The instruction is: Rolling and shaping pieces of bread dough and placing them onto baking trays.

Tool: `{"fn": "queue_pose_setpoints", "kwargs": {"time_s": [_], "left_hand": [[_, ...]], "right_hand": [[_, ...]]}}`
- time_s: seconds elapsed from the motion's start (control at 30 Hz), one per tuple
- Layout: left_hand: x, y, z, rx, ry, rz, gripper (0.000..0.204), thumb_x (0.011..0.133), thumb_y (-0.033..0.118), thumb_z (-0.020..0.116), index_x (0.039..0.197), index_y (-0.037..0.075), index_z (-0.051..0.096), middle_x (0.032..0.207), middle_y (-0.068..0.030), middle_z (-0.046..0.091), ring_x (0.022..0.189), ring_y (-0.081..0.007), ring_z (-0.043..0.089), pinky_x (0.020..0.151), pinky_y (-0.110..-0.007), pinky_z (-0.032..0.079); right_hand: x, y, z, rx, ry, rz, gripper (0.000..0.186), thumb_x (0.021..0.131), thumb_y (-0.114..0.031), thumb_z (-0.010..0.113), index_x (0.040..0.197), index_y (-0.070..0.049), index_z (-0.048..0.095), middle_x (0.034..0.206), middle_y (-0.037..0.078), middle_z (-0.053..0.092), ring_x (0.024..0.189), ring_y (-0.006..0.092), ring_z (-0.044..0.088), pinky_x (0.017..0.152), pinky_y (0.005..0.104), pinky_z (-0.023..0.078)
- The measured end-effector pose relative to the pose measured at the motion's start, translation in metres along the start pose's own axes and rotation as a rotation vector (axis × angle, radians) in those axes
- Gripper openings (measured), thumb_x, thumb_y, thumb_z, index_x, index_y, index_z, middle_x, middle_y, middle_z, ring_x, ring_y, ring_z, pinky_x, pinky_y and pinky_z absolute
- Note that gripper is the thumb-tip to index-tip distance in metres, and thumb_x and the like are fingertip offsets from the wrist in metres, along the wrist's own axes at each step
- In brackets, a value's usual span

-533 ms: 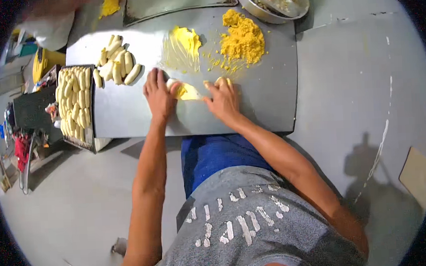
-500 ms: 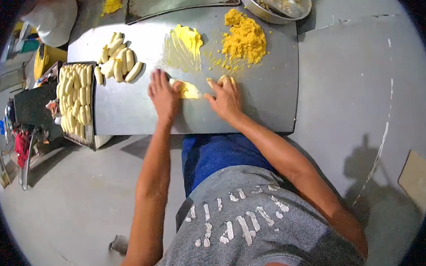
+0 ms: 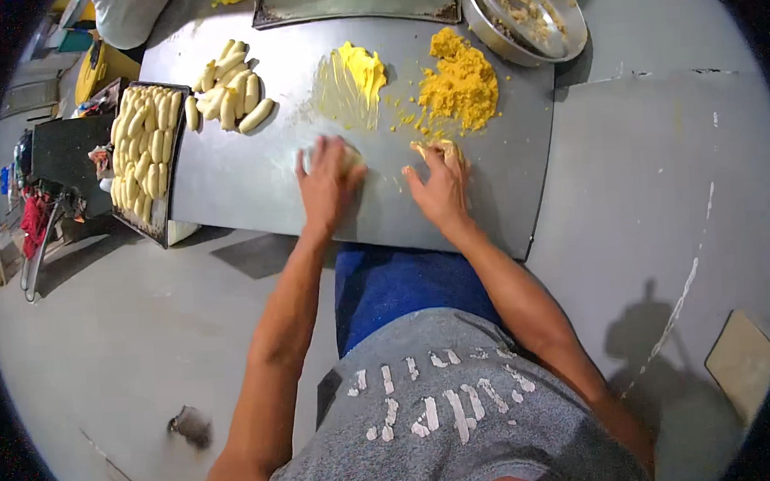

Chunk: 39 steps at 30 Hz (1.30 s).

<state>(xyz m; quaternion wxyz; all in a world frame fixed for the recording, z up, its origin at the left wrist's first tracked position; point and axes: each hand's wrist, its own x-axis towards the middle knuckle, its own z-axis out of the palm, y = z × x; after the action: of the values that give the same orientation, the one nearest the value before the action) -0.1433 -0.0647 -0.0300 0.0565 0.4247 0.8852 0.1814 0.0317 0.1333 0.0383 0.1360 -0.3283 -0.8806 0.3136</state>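
My left hand (image 3: 327, 187) lies with fingers spread on the table, blurred by motion, over a small pale dough piece (image 3: 352, 160) that it mostly hides. To its right, my right hand (image 3: 440, 185) has curled fingers, with yellow crumbly paste (image 3: 437, 144) showing at the fingertips; the thumb stands off to the side. Just beyond that hand sits a heap of yellow crumbly paste (image 3: 459, 81). Ahead of my left hand, a smooth yellow spread (image 3: 362, 71) is smeared on the metal table (image 3: 251, 182).
Several pale dough rolls (image 3: 233, 90) are piled at the table's left. A tray (image 3: 166, 165) at the left edge holds rows of them. At the back are an empty-looking baking tray (image 3: 355, 0) and a metal bowl (image 3: 572, 30) at the right corner.
My left hand has moved over the dough piece, which lay flat with yellow on it between my hands. My right hand stays curled, a little farther from the left. The view has shifted slightly.
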Motion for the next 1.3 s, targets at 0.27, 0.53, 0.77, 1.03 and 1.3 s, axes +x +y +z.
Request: {"fn": "queue_pose_setpoints", "kwargs": {"time_s": [0.27,0.53,0.77,1.03,1.3], "left_hand": [[0.042,-0.001,-0.018,0.138,0.106,-0.114,0.070,0.109,0.048,0.069,0.164,0.009,0.053,0.173,-0.0136,0.053,0.167,-0.0388,0.039,0.135,-0.065,0.020],[0.036,0.004,-0.022,0.140,0.099,-0.053,0.077,0.108,0.055,0.069,0.165,0.005,0.052,0.175,-0.0129,0.051,0.168,-0.0365,0.037,0.136,-0.065,0.018],[0.012,0.018,-0.014,0.028,0.038,0.192,0.075,0.106,0.052,0.072,0.161,0.004,0.055,0.172,-0.0146,0.054,0.165,-0.0376,0.042,0.134,-0.066,0.022],[0.004,0.050,0.009,0.048,0.047,-0.152,0.081,0.107,0.044,0.071,0.168,-0.002,0.043,0.180,-0.0223,0.040,0.170,-0.0445,0.029,0.136,-0.065,0.024],[-0.026,0.137,-0.020,-0.167,0.061,-0.186,0.072,0.099,0.028,0.081,0.160,0.001,0.054,0.161,-0.0254,0.057,0.149,-0.0453,0.054,0.123,-0.057,0.043]], "right_hand": [[-0.004,0.008,-0.008,-0.041,-0.037,0.055,0.052,0.090,-0.029,0.089,0.139,-0.015,0.078,0.132,0.013,0.068,0.127,0.0349,0.063,0.112,0.0504,0.044],[-0.014,0.016,-0.011,-0.073,-0.111,0.076,0.055,0.089,-0.028,0.088,0.139,-0.008,0.077,0.136,0.018,0.067,0.132,0.0391,0.061,0.113,0.0555,0.041],[-0.006,0.018,-0.027,-0.029,-0.152,0.111,0.056,0.090,-0.027,0.088,0.141,-0.007,0.075,0.139,0.020,0.068,0.131,0.0400,0.062,0.113,0.0549,0.042],[0.017,-0.002,-0.039,0.102,-0.009,0.050,0.040,0.092,-0.019,0.087,0.128,-0.003,0.080,0.121,0.020,0.077,0.113,0.0411,0.074,0.099,0.0487,0.059],[0.029,0.010,-0.066,0.289,0.020,0.174,0.035,0.093,-0.019,0.087,0.123,-0.002,0.081,0.117,0.016,0.079,0.104,0.0332,0.076,0.093,0.0441,0.060]]}}
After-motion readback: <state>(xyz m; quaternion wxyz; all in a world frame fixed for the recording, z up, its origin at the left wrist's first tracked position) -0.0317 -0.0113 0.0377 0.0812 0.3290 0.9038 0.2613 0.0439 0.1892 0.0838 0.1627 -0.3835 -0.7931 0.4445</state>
